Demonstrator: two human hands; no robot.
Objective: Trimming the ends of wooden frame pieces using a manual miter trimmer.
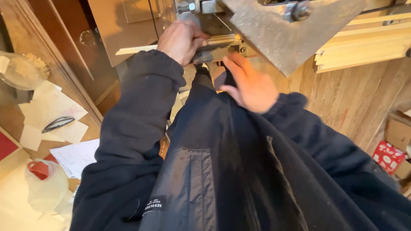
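I look down my dark jacket at a metal machine [282,30] with a worn triangular steel plate. My left hand [182,40] is closed around thin pale wooden strips [137,49] that lie across the machine's dark jaw [216,51] and stick out to the left. My right hand [250,83] is just below that jaw, fingers stretched up with the fingertips touching its underside; it holds nothing that I can see. Both sleeves are dark blue.
A stack of pale wooden slats [364,42] lies on the right beside the machine. At the left a bench carries paper sheets [51,113], a dark tool [58,124], a glass bowl [17,70] and a clear bag [45,186]. Cardboard boxes [398,132] stand on the plank floor at right.
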